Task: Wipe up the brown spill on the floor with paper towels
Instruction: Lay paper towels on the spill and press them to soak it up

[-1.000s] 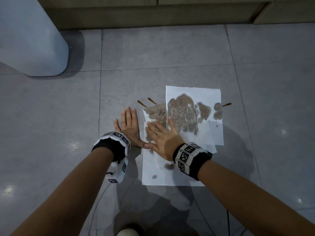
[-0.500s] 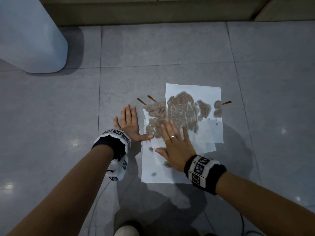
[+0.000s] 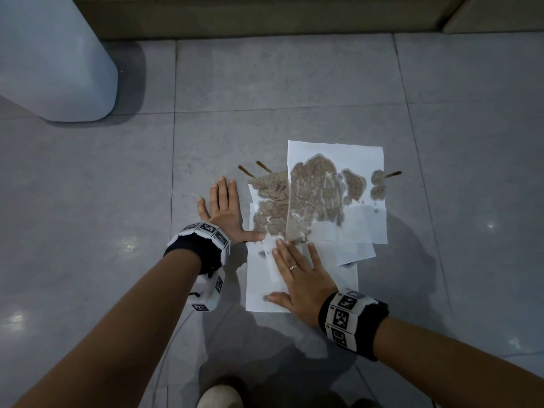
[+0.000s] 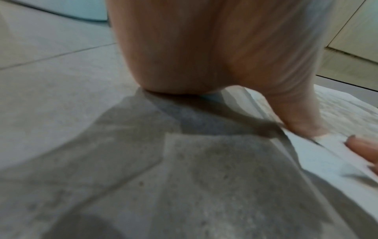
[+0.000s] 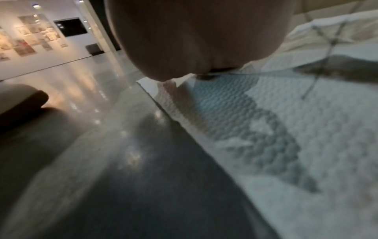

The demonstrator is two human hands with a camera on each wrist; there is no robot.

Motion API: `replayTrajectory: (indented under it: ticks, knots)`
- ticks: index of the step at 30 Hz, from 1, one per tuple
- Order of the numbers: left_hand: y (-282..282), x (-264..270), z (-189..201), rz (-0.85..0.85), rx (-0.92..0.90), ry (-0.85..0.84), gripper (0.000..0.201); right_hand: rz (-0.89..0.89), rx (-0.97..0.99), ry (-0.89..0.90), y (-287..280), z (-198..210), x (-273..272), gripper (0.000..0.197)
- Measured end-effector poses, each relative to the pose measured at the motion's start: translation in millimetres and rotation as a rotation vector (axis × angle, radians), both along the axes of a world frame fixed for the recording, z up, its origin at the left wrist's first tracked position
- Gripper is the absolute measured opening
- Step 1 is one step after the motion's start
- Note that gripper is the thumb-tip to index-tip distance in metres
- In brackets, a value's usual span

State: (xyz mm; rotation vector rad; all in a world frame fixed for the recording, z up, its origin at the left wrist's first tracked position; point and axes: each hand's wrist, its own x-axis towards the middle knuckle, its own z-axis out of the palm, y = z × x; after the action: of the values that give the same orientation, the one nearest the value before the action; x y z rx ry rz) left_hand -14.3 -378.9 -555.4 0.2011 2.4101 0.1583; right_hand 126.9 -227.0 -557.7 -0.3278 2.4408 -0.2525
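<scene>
Several white paper towels (image 3: pixel 362 225) lie overlapped on the grey tile floor, soaked through with a brown spill (image 3: pixel 312 198). Thin brown streaks (image 3: pixel 247 171) poke out past the towels at the upper left, and one streak (image 3: pixel 393 174) at the right. My left hand (image 3: pixel 223 207) lies flat on the bare floor just left of the towels, its thumb touching their edge (image 4: pixel 302 137). My right hand (image 3: pixel 300 275) presses flat, fingers spread, on the near towel (image 5: pixel 306 137), below the stain.
A pale rounded bin or pillar base (image 3: pixel 53 60) stands at the far left. A beige wall base (image 3: pixel 265 16) runs along the back. A shoe tip (image 3: pixel 219 397) shows at the bottom edge. Bare tile surrounds the towels.
My right hand has slid toward me and to the right over the towels, from the stain down onto the white near sheet. The left hand stays planted on the floor.
</scene>
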Motion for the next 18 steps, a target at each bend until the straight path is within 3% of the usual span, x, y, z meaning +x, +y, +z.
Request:
replayTrajectory:
  ticks: [7, 13, 18]
  knots:
    - [-1.0, -2.5, 3.7, -0.024, -0.003, -0.046, 0.143, 0.012, 0.070, 0.056, -3.0, 14.4, -7.4, 0.091]
    - [-2.9, -1.7, 3.7, -0.039, 0.009, -0.042, 0.155, -0.006, 0.080, 0.084, -8.0, 6.5, -13.9, 0.082]
    - [-3.6, -2.6, 2.7, -0.055, -0.001, -0.051, 0.147, -0.013, 0.073, 0.070, -10.8, 12.4, -16.3, 0.087]
